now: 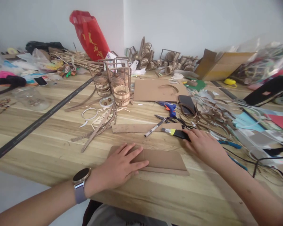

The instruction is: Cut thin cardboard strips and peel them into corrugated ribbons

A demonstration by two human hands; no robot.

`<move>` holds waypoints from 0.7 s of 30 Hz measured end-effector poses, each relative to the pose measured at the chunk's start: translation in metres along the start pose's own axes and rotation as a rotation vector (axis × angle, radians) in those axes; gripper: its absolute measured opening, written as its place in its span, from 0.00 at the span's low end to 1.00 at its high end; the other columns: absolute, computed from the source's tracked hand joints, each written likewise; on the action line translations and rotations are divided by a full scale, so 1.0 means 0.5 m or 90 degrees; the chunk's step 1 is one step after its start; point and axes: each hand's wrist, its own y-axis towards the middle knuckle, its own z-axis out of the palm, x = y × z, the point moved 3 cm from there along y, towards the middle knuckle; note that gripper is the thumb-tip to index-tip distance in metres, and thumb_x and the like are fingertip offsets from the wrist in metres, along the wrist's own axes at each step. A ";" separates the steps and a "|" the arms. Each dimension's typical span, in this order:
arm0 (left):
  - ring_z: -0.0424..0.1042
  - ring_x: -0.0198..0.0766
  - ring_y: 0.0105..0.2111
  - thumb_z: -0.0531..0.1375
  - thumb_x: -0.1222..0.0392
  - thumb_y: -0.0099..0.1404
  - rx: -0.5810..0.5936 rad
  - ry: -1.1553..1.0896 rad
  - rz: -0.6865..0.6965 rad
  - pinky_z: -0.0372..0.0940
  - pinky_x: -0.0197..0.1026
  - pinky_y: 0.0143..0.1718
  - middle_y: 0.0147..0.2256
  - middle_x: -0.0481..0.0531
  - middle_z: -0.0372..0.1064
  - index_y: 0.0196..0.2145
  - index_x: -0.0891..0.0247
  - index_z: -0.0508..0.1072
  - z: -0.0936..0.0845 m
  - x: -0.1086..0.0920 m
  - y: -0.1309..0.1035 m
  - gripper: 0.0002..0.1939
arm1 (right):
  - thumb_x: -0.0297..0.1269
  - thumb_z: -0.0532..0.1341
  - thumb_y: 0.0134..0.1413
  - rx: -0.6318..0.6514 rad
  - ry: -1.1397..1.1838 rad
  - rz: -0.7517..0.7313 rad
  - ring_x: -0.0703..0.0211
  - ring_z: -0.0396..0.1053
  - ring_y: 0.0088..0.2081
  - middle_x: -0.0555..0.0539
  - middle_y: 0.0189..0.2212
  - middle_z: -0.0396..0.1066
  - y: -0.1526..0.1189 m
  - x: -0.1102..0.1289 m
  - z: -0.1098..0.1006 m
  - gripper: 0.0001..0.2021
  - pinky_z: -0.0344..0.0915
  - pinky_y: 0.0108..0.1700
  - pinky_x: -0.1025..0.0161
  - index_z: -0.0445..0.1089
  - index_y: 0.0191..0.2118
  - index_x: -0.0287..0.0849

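My left hand (124, 163) lies flat with its fingers spread on a piece of brown cardboard (165, 160) near the table's front edge. A thin strip shows along the cardboard's near side. To the right, my right hand (202, 146) has its fingers closed about the rear end of a black and yellow utility knife (179, 134). The knife points left, low over the table, and part of its handle is hidden by the fingers. Just beyond it are a pen (155, 127), a long cardboard strip (136, 128) and a blue glue gun (168, 107).
Small stick baskets (121, 95) with tall handles stand at centre left, by loose cardboard strips (96, 131). Behind lie a cardboard sheet (153, 91) and a phone (186, 105). Tangled strips (214, 114), cables and blue-handled pliers (230, 143) crowd the right side.
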 end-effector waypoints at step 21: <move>0.51 0.54 0.65 0.51 0.56 0.74 -0.016 0.030 -0.003 0.56 0.61 0.61 0.66 0.54 0.53 0.64 0.45 0.61 0.017 0.007 -0.002 0.22 | 0.42 0.62 0.55 -0.423 0.920 0.356 0.50 0.63 0.59 0.58 0.50 0.72 0.060 -0.160 -0.157 0.05 0.67 0.56 0.48 0.67 0.38 0.60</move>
